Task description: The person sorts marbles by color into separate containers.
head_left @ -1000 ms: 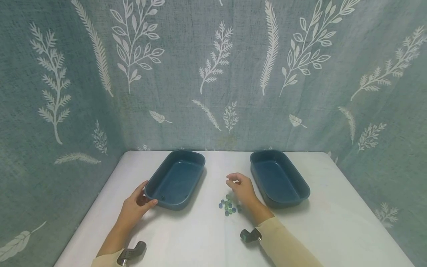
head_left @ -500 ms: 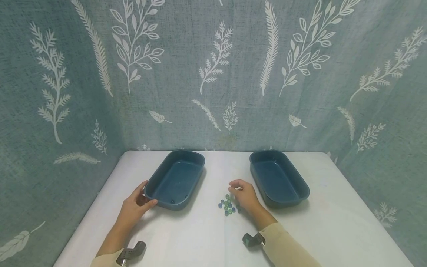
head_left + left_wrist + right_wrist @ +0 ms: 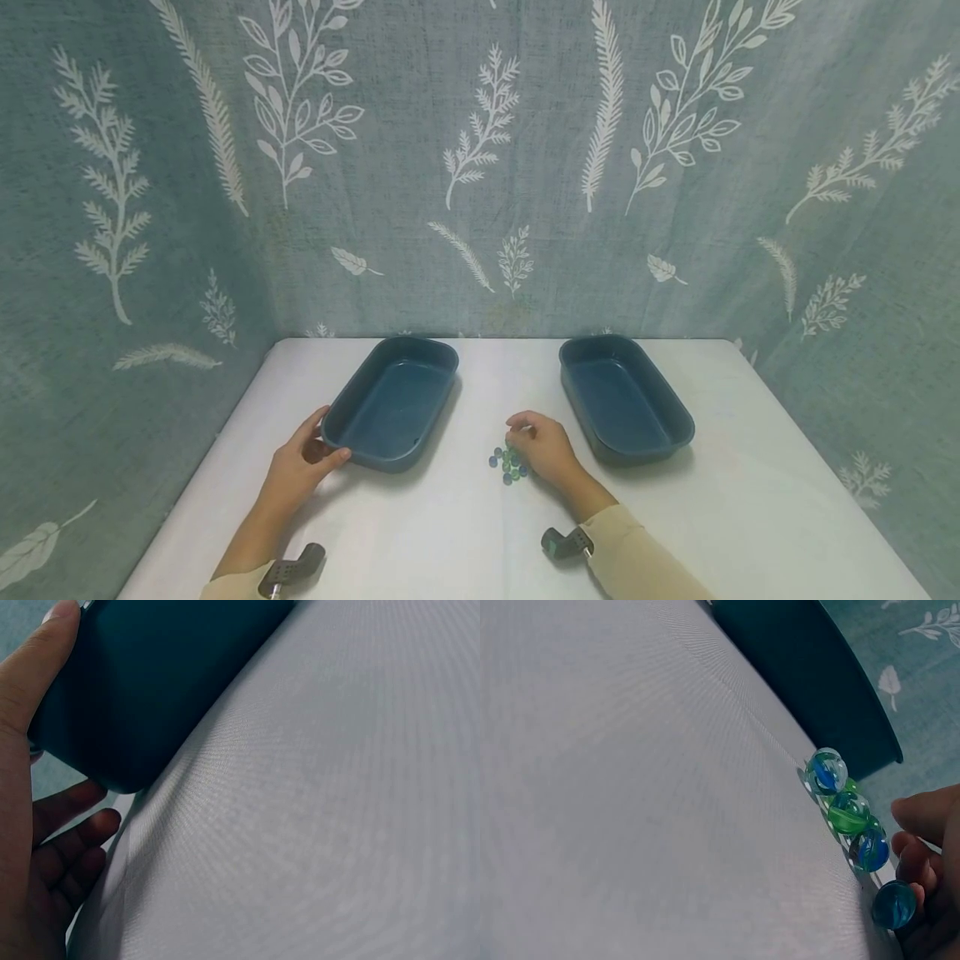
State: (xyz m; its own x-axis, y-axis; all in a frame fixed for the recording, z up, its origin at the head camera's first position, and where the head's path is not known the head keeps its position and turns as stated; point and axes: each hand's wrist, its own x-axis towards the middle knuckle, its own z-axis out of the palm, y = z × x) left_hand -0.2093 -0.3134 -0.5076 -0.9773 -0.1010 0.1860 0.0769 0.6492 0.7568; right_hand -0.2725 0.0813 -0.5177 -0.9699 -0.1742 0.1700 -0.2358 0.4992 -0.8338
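My left hand point(image 3: 300, 464) grips the near left corner of a dark blue plastic tray point(image 3: 390, 404). The left wrist view shows the thumb point(image 3: 46, 656) along the tray's rim and the other fingers curled below its corner. One small dark marble point(image 3: 416, 442) shows inside, by the near right end. My right hand point(image 3: 547, 452) is low beside a cluster of glass marbles point(image 3: 506, 467), fingers loosely bent. Close up in the right wrist view are clear marbles with green and blue swirls point(image 3: 848, 813); a teal marble point(image 3: 894, 904) is right at the fingers. No marble shows between the fingertips.
A second blue tray point(image 3: 626, 400) stands to the right, behind the right forearm, with no marble visible in it. Both trays sit on a white-covered table point(image 3: 420, 533). A patterned green-blue curtain point(image 3: 412, 167) encloses the back and sides.
My right hand has come down and nearer to the marble cluster. In the left tray, a marble has rolled from the left toward the right side. My left hand keeps its grip.
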